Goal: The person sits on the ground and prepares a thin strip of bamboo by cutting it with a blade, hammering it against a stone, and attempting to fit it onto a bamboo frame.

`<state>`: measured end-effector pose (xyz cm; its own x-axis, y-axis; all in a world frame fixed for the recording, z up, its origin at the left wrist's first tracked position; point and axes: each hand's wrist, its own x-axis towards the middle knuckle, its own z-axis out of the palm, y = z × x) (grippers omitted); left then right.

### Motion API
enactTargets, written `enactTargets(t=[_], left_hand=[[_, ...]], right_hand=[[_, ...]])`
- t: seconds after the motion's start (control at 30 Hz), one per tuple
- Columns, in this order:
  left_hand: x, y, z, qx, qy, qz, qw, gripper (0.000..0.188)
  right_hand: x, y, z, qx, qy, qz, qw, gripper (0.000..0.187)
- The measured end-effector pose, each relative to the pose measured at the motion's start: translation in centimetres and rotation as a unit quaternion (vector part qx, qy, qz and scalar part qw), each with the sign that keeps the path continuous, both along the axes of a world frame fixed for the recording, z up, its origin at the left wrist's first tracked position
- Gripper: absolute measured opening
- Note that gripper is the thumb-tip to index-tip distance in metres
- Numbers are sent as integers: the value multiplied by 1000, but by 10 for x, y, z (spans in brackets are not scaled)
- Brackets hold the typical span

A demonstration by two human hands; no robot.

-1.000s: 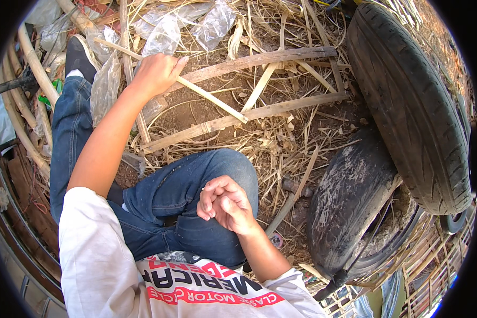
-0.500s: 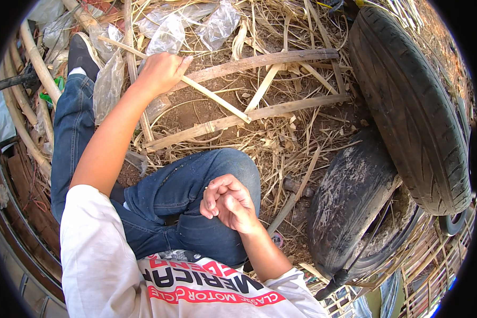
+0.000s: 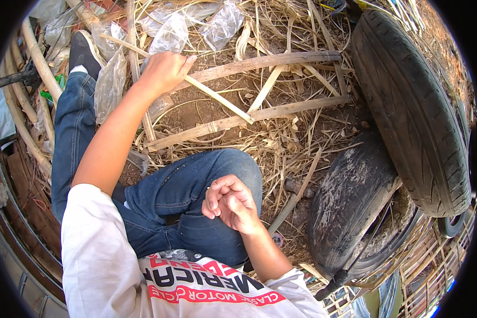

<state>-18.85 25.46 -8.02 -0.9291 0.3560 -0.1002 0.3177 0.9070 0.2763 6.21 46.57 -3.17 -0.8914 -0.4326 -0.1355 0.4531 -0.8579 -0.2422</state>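
1 pale, thin, straight stick (image 3: 220, 96) slanting across 2 long curved wooden slats (image 3: 270, 62), left hand (image 3: 167, 72) on it, fingers clamped round mid-length. 1 right hand (image 3: 231, 204) above denim leg (image 3: 206, 167), fingers curled; can't tell if pinching anything. Stringy dry straw (image 3: 281, 142), crumpled clear plastic bags (image 3: 222, 26), 2 black treaded rubber tyres (image 3: 408, 114) at right.

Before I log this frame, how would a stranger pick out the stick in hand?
Left of the large tyres, two long strips lie on the ground. The thin, pale stick slants down-right, ending by the lower strip. Unlike its neighbours, it is in the left hand.
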Motion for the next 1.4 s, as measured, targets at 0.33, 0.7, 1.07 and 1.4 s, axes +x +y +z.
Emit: enactTargets(t=[0.33, 0.7, 1.07, 1.4], left_hand=[[-1, 2, 2, -4, -10, 4, 1000, 55], [1, 2, 2, 4, 2, 13, 1000, 54], [2, 3, 3, -3, 4, 10, 1000, 54], [2, 1, 1, 7, 13, 5, 1000, 56]], right_hand=[[-1, 1, 0, -5, 1, -3, 1000, 34], [0, -1, 0, 3, -2, -6, 1000, 35], [1, -2, 2, 34, -9, -10, 999, 35], [0, -7, 6, 55, -2, -22, 998, 35]])
